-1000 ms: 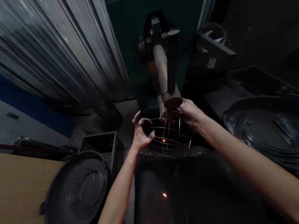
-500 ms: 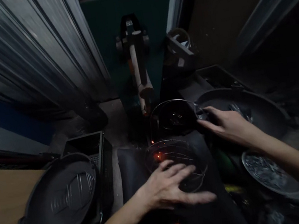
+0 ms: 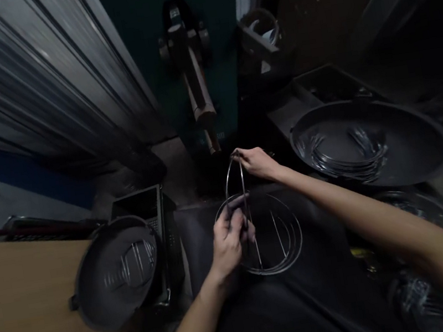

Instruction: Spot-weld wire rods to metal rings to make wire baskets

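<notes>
A thin metal wire ring [image 3: 227, 181] stands nearly edge-on between my hands. My right hand [image 3: 261, 163] pinches its top just below the machine's rods. Lower down, my left hand [image 3: 227, 243] has its fingers curled round the ring's near side; the exact grip is partly hidden. Beneath and to the right of my left hand, a round wire rack [image 3: 300, 232] with straight cross wires lies on the dark cloth [image 3: 310, 303] over my lap.
Ahead are the copper-coloured rods [image 3: 202, 104] of a green machine [image 3: 132, 28]. To the right, a dark basin [image 3: 405, 131] carries bundled wire rings [image 3: 352, 168]. At left, another basin [image 3: 97, 281] with wire pieces stands beside a black crate [image 3: 168, 241] and a wooden board [image 3: 17, 310].
My right hand has brought the ring inward from the right. My left hand, spread over the rack before, has closed on the ring. The orange sparks are gone, and the view has shifted.
</notes>
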The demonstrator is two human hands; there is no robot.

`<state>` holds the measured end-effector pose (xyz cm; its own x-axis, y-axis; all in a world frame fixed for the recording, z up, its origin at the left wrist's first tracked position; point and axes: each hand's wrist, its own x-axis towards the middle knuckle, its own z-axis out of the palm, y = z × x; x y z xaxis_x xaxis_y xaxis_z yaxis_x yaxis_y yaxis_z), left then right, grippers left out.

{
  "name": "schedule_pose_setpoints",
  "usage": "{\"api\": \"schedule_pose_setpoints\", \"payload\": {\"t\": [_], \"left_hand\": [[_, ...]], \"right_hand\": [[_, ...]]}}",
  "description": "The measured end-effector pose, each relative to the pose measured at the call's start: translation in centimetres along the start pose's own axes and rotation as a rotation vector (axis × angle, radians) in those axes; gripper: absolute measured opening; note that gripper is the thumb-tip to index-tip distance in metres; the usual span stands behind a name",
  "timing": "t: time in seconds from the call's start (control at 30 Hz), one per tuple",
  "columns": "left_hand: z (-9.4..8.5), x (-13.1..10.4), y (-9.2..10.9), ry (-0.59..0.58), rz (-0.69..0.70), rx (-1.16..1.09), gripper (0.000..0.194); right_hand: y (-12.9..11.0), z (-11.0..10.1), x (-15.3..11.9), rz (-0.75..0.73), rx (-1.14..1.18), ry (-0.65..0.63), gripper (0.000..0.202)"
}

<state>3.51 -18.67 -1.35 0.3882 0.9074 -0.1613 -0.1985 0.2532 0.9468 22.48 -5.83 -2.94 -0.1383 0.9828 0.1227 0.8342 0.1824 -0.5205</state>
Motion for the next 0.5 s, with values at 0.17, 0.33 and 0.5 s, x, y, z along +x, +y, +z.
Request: {"api": "schedule_pose_setpoints", "payload": {"t": [0.17, 0.33, 0.5], "left_hand": [[-0.3, 2.6, -3.2, 0.1, -0.024, 0.061, 0.05], [-1.4, 4.1, -2.0, 0.297, 0.097, 0.478, 0.066], [-3.2, 4.9, 0.2, 0.287, 0.282, 0.662, 0.031]], "right_hand": [[0.1, 4.7, 3.2, -0.013, -0.034, -0.182, 0.025], [1.6, 5.8, 3.6, 0.061, -0.024, -0.234, 0.029], [3.9, 5.3, 2.8, 0.112, 0.114, -0.202, 0.031]]}}
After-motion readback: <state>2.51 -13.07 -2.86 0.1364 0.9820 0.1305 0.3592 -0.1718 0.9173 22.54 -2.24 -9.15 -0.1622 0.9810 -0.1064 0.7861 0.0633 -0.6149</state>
